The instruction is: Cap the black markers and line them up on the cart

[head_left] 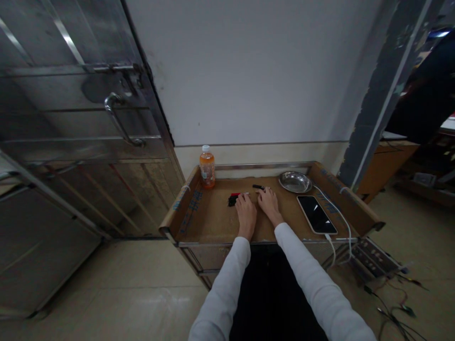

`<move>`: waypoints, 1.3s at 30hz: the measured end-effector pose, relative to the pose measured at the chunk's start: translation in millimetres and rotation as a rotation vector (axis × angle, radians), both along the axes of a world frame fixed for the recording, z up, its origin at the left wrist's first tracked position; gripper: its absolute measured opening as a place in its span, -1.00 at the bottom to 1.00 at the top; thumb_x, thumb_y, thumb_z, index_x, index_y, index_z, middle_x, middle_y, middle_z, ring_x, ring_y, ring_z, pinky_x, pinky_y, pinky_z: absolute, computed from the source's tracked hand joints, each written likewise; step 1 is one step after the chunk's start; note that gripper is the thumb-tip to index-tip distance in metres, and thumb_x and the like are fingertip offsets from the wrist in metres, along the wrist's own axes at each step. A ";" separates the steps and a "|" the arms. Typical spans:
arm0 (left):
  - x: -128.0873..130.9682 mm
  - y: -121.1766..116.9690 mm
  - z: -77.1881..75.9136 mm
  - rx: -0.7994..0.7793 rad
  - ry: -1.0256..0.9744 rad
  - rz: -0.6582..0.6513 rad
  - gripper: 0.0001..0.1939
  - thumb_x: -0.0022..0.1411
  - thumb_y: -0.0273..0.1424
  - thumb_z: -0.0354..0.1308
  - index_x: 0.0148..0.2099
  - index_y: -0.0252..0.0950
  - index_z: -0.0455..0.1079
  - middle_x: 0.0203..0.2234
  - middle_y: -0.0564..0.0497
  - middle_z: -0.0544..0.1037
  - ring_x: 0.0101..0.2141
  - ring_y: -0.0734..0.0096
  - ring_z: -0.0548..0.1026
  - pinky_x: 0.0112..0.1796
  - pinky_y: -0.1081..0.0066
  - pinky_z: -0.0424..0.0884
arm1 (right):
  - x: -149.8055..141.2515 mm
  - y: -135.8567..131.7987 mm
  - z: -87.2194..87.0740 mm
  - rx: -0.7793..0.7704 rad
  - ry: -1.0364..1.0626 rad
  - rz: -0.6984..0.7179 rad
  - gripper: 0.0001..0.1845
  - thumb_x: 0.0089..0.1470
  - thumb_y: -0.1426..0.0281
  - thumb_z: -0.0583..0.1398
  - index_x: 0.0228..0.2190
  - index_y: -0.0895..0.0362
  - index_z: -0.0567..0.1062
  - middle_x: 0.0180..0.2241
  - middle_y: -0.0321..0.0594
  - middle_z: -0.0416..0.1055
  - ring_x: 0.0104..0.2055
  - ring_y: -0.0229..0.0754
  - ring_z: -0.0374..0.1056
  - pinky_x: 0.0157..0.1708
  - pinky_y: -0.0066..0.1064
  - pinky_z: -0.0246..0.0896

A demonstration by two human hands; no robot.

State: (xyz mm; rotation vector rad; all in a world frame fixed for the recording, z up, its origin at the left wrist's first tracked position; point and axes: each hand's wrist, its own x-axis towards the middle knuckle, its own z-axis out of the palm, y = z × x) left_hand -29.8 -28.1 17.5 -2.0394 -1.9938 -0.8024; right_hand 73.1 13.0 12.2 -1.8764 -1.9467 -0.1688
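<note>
My left hand (246, 214) rests low over the cardboard lining of a cart top, fingers curled down and close together. Just beyond and left of its fingertips lies a small dark bundle (232, 201) with a red part (235, 194); its kind is too small to tell. Beside it, my right hand (269, 204) has its fingers bent toward the cardboard, with the fingertips facing the left hand. A short black stick-like piece (258, 187) lies just past those fingertips. Whatever either hand pinches is hidden or too small to make out.
An orange drink bottle (207, 168) stands at the back left of the cart top (209, 222). At the right are a shiny metal dish (295, 182) and a phone (316, 214) with a white cable (343, 215). A metal door (81, 113) is at left; loose cables (394, 312) lie on the floor.
</note>
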 end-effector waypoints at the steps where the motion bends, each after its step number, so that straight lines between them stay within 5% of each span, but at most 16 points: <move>1: 2.3 2.7 -2.3 0.019 0.028 -0.093 -0.70 0.26 -0.60 -0.17 -0.01 -0.45 0.26 -0.10 -0.27 0.39 -0.05 0.16 0.37 -0.02 0.19 0.30 | 1.8 -2.0 0.1 0.006 0.000 0.011 -0.69 0.17 0.47 0.02 -0.12 0.08 0.48 -0.10 -0.09 0.37 -0.03 -0.13 0.23 -0.08 -0.36 0.07; 5: 11.0 16.3 -11.9 0.011 0.075 -0.325 -0.68 0.27 -0.63 -0.17 0.02 -0.41 0.25 -0.12 -0.21 0.41 -0.04 0.25 0.38 0.01 0.25 0.30 | 9.1 -10.8 1.5 0.048 -0.012 -0.045 -0.71 0.19 0.47 0.00 -0.20 0.14 0.49 -0.12 -0.04 0.36 -0.06 -0.11 0.24 -0.11 -0.34 0.08; 17: 20.2 29.8 -12.2 -0.080 0.114 -0.230 -0.71 0.27 -0.63 -0.17 -0.10 -0.50 0.34 -0.18 -0.27 0.45 -0.07 0.18 0.40 0.02 0.20 0.31 | 13.3 -9.4 -6.4 0.037 0.010 -0.174 -0.55 0.16 0.45 0.03 0.09 0.05 0.34 0.05 -0.03 0.27 0.00 -0.05 0.19 -0.09 -0.28 0.04; 26: 19.2 35.9 -21.3 -0.038 -0.009 -0.426 -0.69 0.27 -0.63 -0.18 -0.03 -0.40 0.29 -0.13 -0.19 0.44 -0.06 0.27 0.40 0.02 0.24 0.32 | 14.0 -13.8 -1.3 0.031 -0.017 -0.183 -0.73 0.17 0.46 0.02 -0.15 0.19 0.44 -0.09 0.01 0.35 -0.04 -0.04 0.20 -0.10 -0.29 0.02; 39: 14.0 34.9 -14.9 -0.088 -0.049 -0.429 -0.70 0.25 -0.65 -0.17 -0.11 -0.38 0.33 -0.14 -0.15 0.44 -0.04 0.31 0.38 0.03 0.24 0.30 | 13.1 -27.9 -1.8 0.037 -0.046 -0.141 -0.71 0.19 0.52 -0.05 -0.18 0.20 0.44 -0.14 0.02 0.39 -0.09 -0.05 0.23 -0.14 -0.25 0.03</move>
